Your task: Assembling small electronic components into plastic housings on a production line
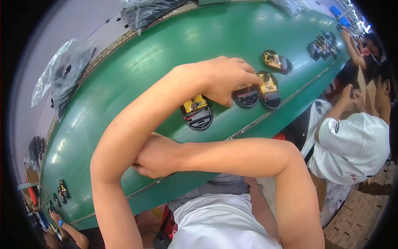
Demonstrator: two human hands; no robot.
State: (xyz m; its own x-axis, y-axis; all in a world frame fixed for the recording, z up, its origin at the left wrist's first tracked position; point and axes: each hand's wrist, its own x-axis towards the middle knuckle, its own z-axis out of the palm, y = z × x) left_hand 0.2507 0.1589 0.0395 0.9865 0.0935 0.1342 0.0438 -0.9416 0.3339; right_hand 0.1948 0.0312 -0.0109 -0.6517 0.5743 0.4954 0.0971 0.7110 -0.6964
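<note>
My left arm reaches across the green table, and my left hand (226,81) comes down over an open black computer mouse base (247,98). Thumb and fingers are bent around its upper part, hiding much of its board. Close against its right side lies another mouse base (270,93) with a yellow circuit board. A third mouse base (198,114), with a red wire, is beneath my left wrist. Farther back rests one more mouse base (277,62). My right hand (159,155) is curled under my left forearm near the table edge; its fingertips and anything in them are hidden.
Clear plastic bags (64,70) hang or lie along the table's far left edge. More dark parts (323,47) sit in a pile at the far right. A co-worker in a white shirt (352,145) sits to the right; another person's hand (56,216) is at lower left.
</note>
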